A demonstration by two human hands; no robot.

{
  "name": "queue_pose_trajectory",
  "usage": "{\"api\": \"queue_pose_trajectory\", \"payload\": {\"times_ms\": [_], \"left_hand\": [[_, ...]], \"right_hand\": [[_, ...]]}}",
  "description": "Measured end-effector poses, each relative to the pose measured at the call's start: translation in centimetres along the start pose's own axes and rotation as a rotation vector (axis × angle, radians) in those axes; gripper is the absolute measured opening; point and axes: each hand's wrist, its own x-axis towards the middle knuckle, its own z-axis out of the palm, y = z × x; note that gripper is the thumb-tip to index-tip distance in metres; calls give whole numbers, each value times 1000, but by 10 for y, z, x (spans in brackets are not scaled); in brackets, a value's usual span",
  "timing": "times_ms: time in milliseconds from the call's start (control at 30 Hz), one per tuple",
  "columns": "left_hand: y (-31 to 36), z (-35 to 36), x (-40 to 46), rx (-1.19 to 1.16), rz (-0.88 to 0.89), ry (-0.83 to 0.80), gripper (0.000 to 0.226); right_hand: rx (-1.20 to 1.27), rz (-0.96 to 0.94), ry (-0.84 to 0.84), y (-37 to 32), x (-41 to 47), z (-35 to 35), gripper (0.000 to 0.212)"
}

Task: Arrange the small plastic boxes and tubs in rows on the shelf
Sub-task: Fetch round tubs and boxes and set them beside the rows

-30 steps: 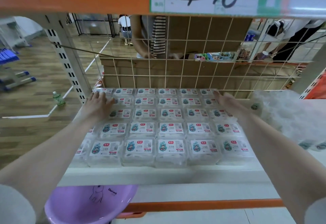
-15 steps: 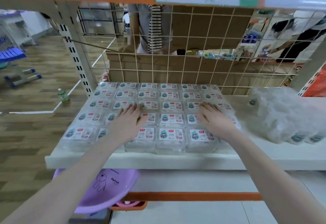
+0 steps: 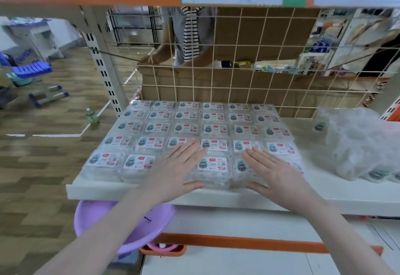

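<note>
Clear plastic boxes [image 3: 213, 129] with printed labels sit in a grid of 6 columns and 5 rows on the white shelf [image 3: 346, 190], both forearms reaching over its front edge. The left hand [image 3: 176, 167] and right hand [image 3: 273, 169] lie flat, palms down, fingers straight and together, on the 2 front rows, holding nothing, thumbs at the front box edge. The hands hide several labels; the crumpled clear bag [image 3: 357, 142] at right blurs its contents.
</note>
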Motion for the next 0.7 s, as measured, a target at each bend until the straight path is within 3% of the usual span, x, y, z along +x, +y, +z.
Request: {"api": "queue_pose_trajectory", "payload": {"times_ms": [233,400,700], "left_hand": [[20,3,13,-22,55,24,84],[36,6,15,-27,-15,10,80],[62,1,20,31,-106,137,76]], "right_hand": [[-102,-81,218,5,-1,10,69],[-81,-43,277,11,-5,20,67],[-38,55,311,8,-13,30,69]]}}
